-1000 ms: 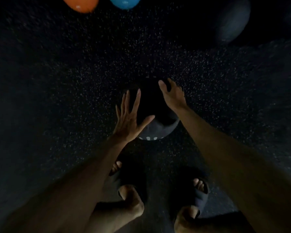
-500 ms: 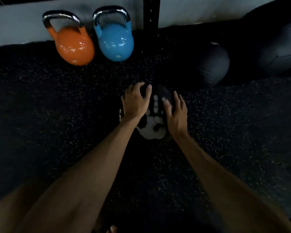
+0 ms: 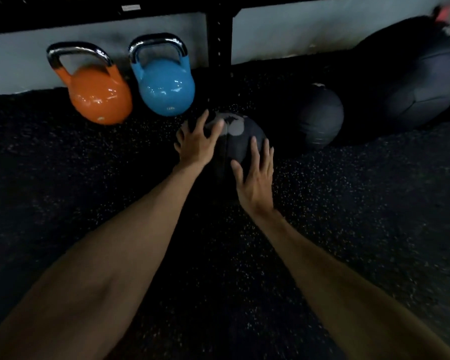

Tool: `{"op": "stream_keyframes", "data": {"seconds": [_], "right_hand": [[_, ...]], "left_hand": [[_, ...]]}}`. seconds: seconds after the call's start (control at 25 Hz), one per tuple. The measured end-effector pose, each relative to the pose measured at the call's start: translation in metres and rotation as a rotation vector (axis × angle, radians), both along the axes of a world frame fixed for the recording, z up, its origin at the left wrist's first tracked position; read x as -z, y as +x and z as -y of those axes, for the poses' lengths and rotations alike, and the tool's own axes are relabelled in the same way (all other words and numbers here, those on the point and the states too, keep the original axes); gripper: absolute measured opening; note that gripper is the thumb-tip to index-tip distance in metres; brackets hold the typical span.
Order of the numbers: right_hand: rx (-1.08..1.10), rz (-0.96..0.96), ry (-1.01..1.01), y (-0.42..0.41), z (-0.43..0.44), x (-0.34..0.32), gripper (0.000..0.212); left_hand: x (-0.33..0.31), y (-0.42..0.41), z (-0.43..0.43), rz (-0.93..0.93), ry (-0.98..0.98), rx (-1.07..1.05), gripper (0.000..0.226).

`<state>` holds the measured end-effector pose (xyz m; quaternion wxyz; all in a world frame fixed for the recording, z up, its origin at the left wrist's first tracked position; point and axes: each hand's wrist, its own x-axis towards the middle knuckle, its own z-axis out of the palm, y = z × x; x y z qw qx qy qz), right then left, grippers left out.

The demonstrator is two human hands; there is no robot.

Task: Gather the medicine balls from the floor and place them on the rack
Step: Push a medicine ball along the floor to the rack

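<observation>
A dark medicine ball with a grey patch (image 3: pixel 238 137) sits between my two hands above the black speckled floor. My left hand (image 3: pixel 196 142) grips its left side with curled fingers. My right hand (image 3: pixel 255 175) lies flat against its right near side, fingers spread and straight. A second dark medicine ball (image 3: pixel 320 118) lies on the floor to the right. A larger dark ball (image 3: pixel 426 89) rests beyond it at the far right. The black rack's upright post (image 3: pixel 218 37) stands against the white wall just behind.
An orange kettlebell (image 3: pixel 96 94) and a blue kettlebell (image 3: pixel 165 85) stand on the floor by the wall, left of the rack post. A black rack beam (image 3: pixel 89 11) runs along the top. The rubber floor (image 3: pixel 63 190) stretches left and right of my arms.
The view has risen toward the wall and rack. My hands have come onto the ball's sides and carried it forward, nearer the kettlebells and the post; its white print has turned out of sight.
</observation>
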<state>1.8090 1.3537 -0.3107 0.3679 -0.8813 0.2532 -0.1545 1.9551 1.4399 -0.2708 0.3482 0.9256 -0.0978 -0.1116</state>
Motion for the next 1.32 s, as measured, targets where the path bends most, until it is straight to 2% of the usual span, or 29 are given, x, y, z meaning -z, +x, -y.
{"op": "stream_keyframes", "data": {"seconds": [0.12, 0.32, 0.44, 0.56, 0.68, 0.84, 0.96, 1.12, 1.2, 1.32], "right_hand": [[0.0, -0.112, 0.11, 0.049, 0.028, -0.015, 0.069], [0.048, -0.214, 0.249, 0.126, 0.082, -0.035, 0.07], [0.006, -0.203, 0.181, 0.112, 0.09, -0.021, 0.067], [-0.035, -0.092, 0.1, 0.076, 0.073, 0.006, 0.061], [0.079, 0.008, 0.279, 0.058, 0.074, 0.028, 0.066], [0.054, -0.094, 0.342, 0.063, 0.11, 0.028, 0.072], [0.064, -0.119, 0.319, 0.044, 0.109, 0.021, 0.068], [0.091, -0.242, 0.242, -0.02, 0.1, -0.031, 0.031], [0.078, -0.361, 0.242, -0.053, 0.095, -0.073, 0.026], [0.056, -0.507, 0.24, -0.123, 0.09, -0.172, 0.025]], "left_hand": [[0.006, -0.006, 0.01, 0.008, -0.002, -0.06, 0.076], [0.05, -0.044, -0.007, 0.148, 0.004, 0.267, 0.094], [0.047, -0.019, 0.011, 0.128, -0.001, 0.269, 0.091], [0.022, 0.004, 0.046, 0.102, 0.104, 0.277, 0.092], [0.003, 0.015, 0.092, 0.08, 0.217, 0.313, 0.09], [0.006, 0.006, 0.119, 0.122, 0.227, 0.278, 0.087], [0.014, -0.013, 0.112, 0.153, 0.209, 0.292, 0.088], [-0.014, -0.047, 0.074, 0.161, 0.218, 0.295, 0.073], [-0.048, -0.071, 0.055, 0.14, 0.287, 0.321, 0.057], [-0.144, -0.126, 0.047, 0.001, 0.405, 0.493, 0.037]]}}
